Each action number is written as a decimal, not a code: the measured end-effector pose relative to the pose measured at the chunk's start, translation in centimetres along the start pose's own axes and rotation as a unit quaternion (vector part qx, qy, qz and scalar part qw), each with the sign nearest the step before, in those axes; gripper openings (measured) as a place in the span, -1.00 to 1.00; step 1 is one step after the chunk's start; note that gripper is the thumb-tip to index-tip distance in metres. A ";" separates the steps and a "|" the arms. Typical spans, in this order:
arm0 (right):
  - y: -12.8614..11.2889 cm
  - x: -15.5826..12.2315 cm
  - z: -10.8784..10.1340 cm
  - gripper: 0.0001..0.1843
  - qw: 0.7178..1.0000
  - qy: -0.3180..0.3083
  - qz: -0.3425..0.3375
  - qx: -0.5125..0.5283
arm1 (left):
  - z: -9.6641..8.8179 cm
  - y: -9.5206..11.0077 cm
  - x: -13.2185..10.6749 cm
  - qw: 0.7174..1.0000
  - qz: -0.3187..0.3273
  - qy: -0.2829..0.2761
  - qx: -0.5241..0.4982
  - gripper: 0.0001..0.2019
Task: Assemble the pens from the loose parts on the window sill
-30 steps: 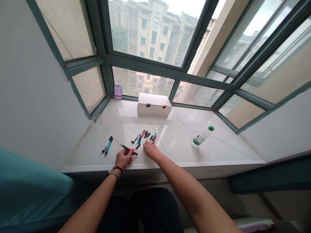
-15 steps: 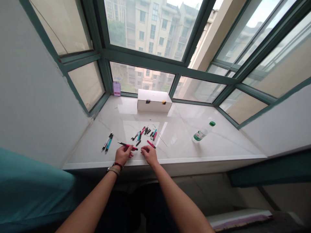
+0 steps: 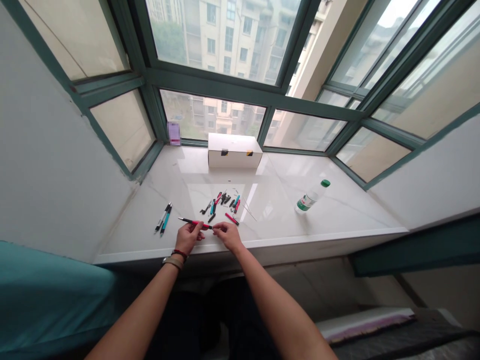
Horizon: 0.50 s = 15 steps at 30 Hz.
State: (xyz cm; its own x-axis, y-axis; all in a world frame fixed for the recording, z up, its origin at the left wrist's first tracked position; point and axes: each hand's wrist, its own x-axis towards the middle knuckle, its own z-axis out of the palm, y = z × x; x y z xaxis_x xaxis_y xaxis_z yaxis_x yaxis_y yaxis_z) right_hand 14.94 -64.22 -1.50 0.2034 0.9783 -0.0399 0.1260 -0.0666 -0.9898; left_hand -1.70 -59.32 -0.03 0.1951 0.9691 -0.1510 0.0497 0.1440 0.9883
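My left hand (image 3: 188, 237) is closed around a red and black pen (image 3: 195, 222), its dark tip pointing left. At the pen's right end, the fingertips of my right hand (image 3: 227, 235) are pinched together against or right beside its black end. Whatever small piece they may hold is hidden. Just beyond the hands lies a loose cluster of pen parts (image 3: 224, 198), with black, red and teal pieces. A red pen barrel (image 3: 231, 219) lies apart, near my right hand. Left of my hands, a teal pen (image 3: 165, 220) and a white and black pen (image 3: 161, 218) lie side by side.
A white box (image 3: 235, 152) stands by the window at the back, with a small purple box (image 3: 174, 133) to its left. A clear bottle with a green cap (image 3: 311, 197) stands on the right. The marble sill's front edge (image 3: 285, 240) is close to my forearms.
My right hand has moved left, bringing its fingertips to the black end of the pen. My left hand keeps hold of the pen. The whole view has shifted slightly.
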 end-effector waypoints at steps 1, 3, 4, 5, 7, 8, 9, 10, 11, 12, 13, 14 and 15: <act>0.0 0.0 0.0 -0.75 1.000 0.001 0.000 0.003 | 0.0 0.0 0.0 1.000 0.000 0.001 -0.001 -0.56; -0.1 0.1 0.1 -0.75 1.000 0.004 0.000 0.016 | 0.0 0.0 0.0 1.000 0.001 0.001 -0.001 -0.56; -0.1 0.1 0.1 -0.75 1.000 0.005 0.001 0.023 | 0.0 0.0 0.0 1.000 0.002 0.001 -0.002 -0.56; 0.0 0.1 0.1 -0.75 1.000 0.007 0.003 0.029 | 0.0 0.0 0.0 1.000 0.003 0.000 -0.003 -0.56; 0.1 0.2 0.2 -0.74 0.999 0.010 0.006 0.038 | 0.0 -0.1 0.1 1.000 0.003 -0.002 -0.006 -0.56; 0.2 0.2 0.2 -0.74 0.999 0.010 0.007 0.040 | 0.0 -0.1 0.1 1.000 0.003 -0.003 -0.006 -0.56; 0.2 0.2 0.2 -0.74 0.999 0.010 0.007 0.041 | 0.0 -0.1 0.1 1.000 0.003 -0.004 -0.006 -0.56; 0.3 0.2 0.2 -0.74 0.999 0.010 0.006 0.042 | 0.0 -0.1 0.1 1.000 0.004 -0.004 -0.005 -0.56; 0.4 0.2 0.2 -0.74 0.999 0.010 0.005 0.045 | 0.0 -0.1 0.1 1.000 0.004 -0.004 -0.004 -0.56; 0.4 0.2 0.2 -0.74 0.999 0.011 0.005 0.048 | 0.0 -0.2 0.1 1.000 0.004 -0.003 -0.003 -0.55; 0.4 0.2 0.2 -0.75 0.999 0.013 0.005 0.051 | 0.0 -0.2 0.1 1.000 0.005 -0.003 -0.003 -0.55; 0.4 0.2 0.2 -0.75 0.998 0.013 0.005 0.054 | 0.0 -0.2 0.1 1.000 0.005 -0.001 -0.002 -0.55; 0.3 0.2 0.2 -0.75 0.998 0.013 0.006 0.056 | 0.0 -0.2 0.1 1.000 0.005 0.000 -0.002 -0.55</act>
State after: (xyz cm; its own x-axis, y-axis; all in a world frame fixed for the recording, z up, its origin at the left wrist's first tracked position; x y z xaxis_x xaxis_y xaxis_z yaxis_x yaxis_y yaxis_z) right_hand 14.88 -63.98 -1.86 0.2300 0.9719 -0.0500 0.0147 -0.0548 -0.9984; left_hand -1.69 -59.24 -0.20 0.1955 0.9704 -0.1419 0.0447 0.1357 0.9897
